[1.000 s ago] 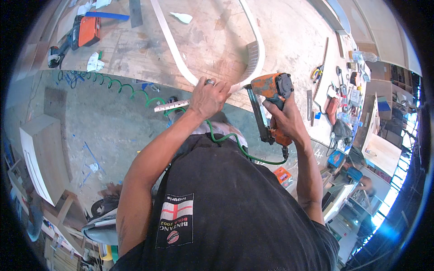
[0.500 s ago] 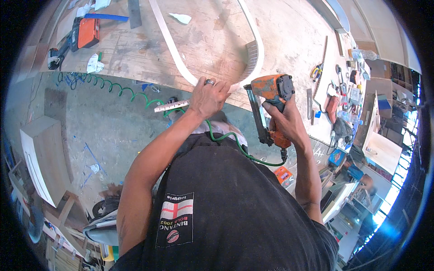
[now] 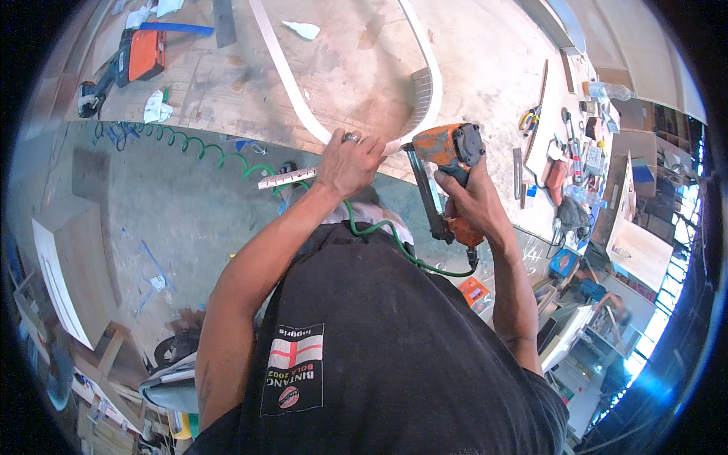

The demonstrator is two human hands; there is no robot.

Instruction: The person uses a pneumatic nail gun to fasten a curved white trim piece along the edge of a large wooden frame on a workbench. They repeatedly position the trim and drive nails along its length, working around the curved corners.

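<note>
My right hand is wrapped round the handle of an orange and black pneumatic nail gun. Its nose meets the bent wooden strip just right of my left hand; whether it touches is hard to tell. My left hand, with a ring on one finger, is closed over that strip at the table's near edge. The strip loops away across the table, with saw kerfs on its right-hand bend. Left of my left wrist, a kerfed end piece juts over the floor. Under my left forearm a green coiled air hose runs to the gun.
On the wooden table, an orange and black power tool lies at the left beside a blue strip. Pliers, a long ruler and several small tools crowd the right side. A wooden box stands on the floor at left.
My right hand has shifted the nail gun slightly left, bringing its nose closer to my left hand and the strip. The left hand keeps its grip in nearly the same place.
</note>
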